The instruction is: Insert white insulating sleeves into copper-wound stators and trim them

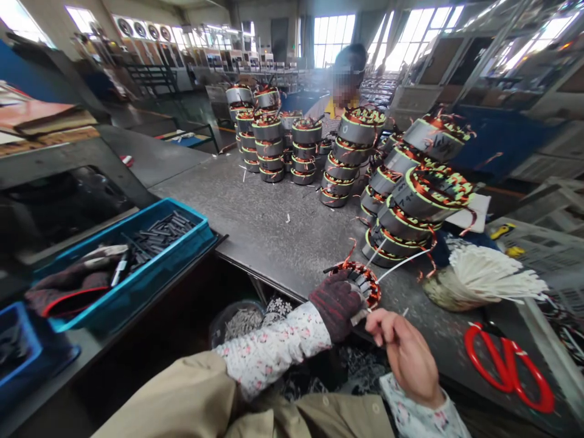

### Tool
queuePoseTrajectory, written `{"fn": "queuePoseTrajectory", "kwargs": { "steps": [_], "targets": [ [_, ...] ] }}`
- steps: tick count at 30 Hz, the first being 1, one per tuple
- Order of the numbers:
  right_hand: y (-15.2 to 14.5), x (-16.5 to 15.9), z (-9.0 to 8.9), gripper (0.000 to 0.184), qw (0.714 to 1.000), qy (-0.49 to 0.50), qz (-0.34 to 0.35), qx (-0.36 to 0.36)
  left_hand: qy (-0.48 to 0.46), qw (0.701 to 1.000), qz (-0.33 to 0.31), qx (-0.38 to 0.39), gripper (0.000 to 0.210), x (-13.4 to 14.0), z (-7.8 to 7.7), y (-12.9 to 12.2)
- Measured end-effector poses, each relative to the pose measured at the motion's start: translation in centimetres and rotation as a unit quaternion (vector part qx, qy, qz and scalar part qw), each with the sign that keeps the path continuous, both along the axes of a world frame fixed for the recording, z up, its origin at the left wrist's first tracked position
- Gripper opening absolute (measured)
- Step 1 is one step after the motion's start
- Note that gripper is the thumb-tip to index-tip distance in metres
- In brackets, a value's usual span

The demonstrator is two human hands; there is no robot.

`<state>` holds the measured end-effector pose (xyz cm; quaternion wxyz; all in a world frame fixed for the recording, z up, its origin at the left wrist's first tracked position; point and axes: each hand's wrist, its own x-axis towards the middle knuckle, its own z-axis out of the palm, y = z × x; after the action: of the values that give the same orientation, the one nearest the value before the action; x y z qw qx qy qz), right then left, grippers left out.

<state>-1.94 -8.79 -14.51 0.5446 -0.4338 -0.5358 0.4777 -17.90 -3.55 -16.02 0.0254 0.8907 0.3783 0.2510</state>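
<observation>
A motor stator point(375, 291) with copper windings lies at the near edge of the workbench. My left hand point(336, 304), in a dark red and black knit glove, grips it from the left. A long white strip point(404, 263) sticks out from the stator to the upper right. Just right of it is my right hand point(406, 350), bare, with thumb and fingers pinched together close to the stator's near side. Whatever sits between those fingertips is too small to make out. Red-handled scissors point(508, 365) rest on the bench to the right of this hand.
Stacked stators point(401, 213) stand across the grey workbench point(255, 225). At right is a bundle of white strips point(493, 274). A blue tray point(137, 292) at left holds dark sticks and a glove. A bucket point(241, 319) stands below the edge. Another person point(340, 109) is behind the stacks.
</observation>
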Motion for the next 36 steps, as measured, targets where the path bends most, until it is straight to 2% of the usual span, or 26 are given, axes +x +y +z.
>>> {"fn": "queuePoseTrajectory", "kwargs": {
  "steps": [4,6,9,12,15,16,18,19,20,21,22,24,25,26,28,31,33,36],
  "targets": [
    [-2.0,2.0,-0.7,0.053,0.998,-0.01,-0.013,-0.068,0.026,1.0,0.011,-0.009,0.034,0.3,-0.1,0.2],
    [-1.8,2.9,-0.3,0.053,0.995,0.026,-0.036,-0.084,0.039,0.999,0.006,-0.009,0.034,0.3,-0.1,0.2],
    [1.3,2.1,1.5,0.054,0.991,0.098,-0.028,-0.092,0.037,0.999,-0.012,-0.001,0.032,0.3,-0.2,0.2],
    [5.2,-1.2,2.9,0.06,0.99,0.11,0.022,-0.082,0.046,0.999,-0.026,0.006,0.031,0.1,-0.1,0.4],
    [6.2,-3.6,2.6,0.055,0.993,0.101,-0.037,-0.052,0.063,0.998,-0.014,0.0,0.033,-0.4,0.3,0.6],
    [5.8,-3.4,2.1,0.049,0.994,0.079,-0.063,-0.037,0.059,0.998,-0.012,0.0,0.032,-0.6,0.4,0.7],
    [4.5,-1.0,0.8,0.035,0.992,-0.012,-0.128,0.02,0.026,0.999,-0.022,-0.003,0.028,-1.0,0.6,0.7],
    [3.8,1.0,0.1,0.031,0.981,-0.083,-0.167,0.057,-0.003,1.0,-0.03,-0.007,0.026,-1.2,0.6,0.7],
    [3.2,3.5,-0.5,0.029,0.958,-0.162,-0.217,0.096,-0.037,0.999,-0.039,-0.009,0.025,-1.3,0.6,0.6],
    [2.6,6.3,-1.0,0.023,0.924,-0.255,-0.258,0.124,-0.071,0.997,-0.042,-0.009,0.028,-1.4,0.5,0.6],
    [2.1,9.0,-1.4,0.015,0.889,-0.349,-0.274,0.116,-0.095,0.995,-0.04,-0.005,0.036,-1.4,0.5,0.5],
    [1.2,14.0,-1.8,0.015,0.811,-0.505,-0.292,0.036,-0.092,0.996,-0.022,0.01,0.058,-1.2,0.4,0.3],
    [0.8,15.9,-1.8,0.017,0.785,-0.549,-0.284,-0.019,-0.063,0.998,-0.013,0.015,0.064,-1.1,0.4,0.3],
    [0.6,17.4,-1.7,0.014,0.772,-0.575,-0.262,-0.064,-0.025,1.0,-0.006,0.015,0.063,-0.9,0.4,0.3],
    [0.6,19.3,-1.2,0.014,0.764,-0.59,-0.223,-0.135,0.04,0.999,0.0,0.005,0.054,-0.6,0.4,0.4],
    [1.4,20.2,-0.1,0.036,0.748,-0.592,-0.21,-0.216,0.063,0.998,0.004,-0.001,0.05,-0.4,0.2,0.6],
    [1.9,20.2,0.5,0.045,0.72,-0.615,-0.192,-0.258,0.062,0.998,-0.002,0.009,0.05,-0.5,0.2,0.8],
    [2.0,19.6,1.1,0.056,0.657,-0.69,-0.138,-0.271,0.071,0.997,-0.017,0.021,0.048,-0.8,0.3,0.8]
  ]
}}
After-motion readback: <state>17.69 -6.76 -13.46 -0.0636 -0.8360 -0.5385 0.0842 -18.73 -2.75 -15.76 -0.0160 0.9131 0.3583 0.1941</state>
